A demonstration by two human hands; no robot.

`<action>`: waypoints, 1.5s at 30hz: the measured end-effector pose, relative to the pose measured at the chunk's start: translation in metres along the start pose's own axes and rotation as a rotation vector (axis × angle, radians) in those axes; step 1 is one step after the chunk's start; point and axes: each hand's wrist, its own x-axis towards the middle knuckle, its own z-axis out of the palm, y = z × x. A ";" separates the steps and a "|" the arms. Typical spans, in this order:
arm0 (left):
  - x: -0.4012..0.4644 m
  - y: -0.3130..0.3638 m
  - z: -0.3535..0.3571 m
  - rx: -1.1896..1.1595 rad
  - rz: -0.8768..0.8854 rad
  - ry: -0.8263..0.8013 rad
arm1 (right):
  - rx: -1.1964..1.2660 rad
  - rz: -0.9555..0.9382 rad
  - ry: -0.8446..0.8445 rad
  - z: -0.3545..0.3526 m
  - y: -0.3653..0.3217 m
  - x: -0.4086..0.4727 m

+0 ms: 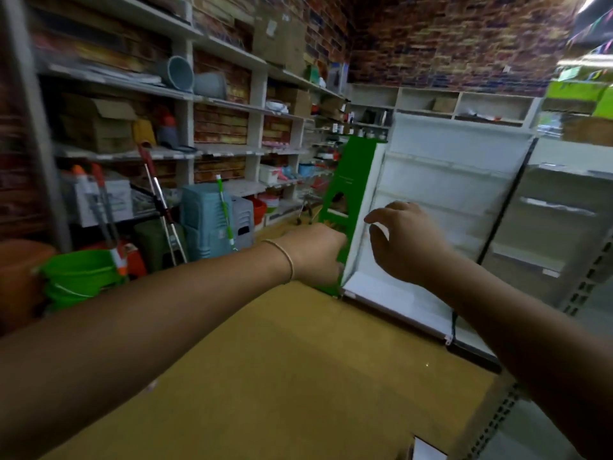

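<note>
Green panel (351,174) mid-frame is being gripped by the left hand (315,252), right hand (406,242) hovering loose and empty, so it's probably risking tipping sideways.

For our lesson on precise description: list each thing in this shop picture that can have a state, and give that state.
left hand, grips the green end panel.
right hand, fingers loosely curled, holding nothing, near the white shelving unit.
green end panel, upright at the unit's end.
white shelving unit, upright on the floor.
green bucket, upright on the floor.
grey bucket, on its side on a wall shelf.
</note>
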 end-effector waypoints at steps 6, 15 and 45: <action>-0.009 -0.089 0.017 -0.056 -0.182 0.000 | 0.073 -0.130 -0.090 0.064 -0.059 0.063; 0.040 -0.195 0.043 0.080 -0.364 -0.002 | 0.156 -0.210 -0.190 0.168 -0.084 0.176; 0.369 -0.576 0.124 -0.031 -0.523 -0.256 | 0.189 -0.142 -0.434 0.436 -0.066 0.587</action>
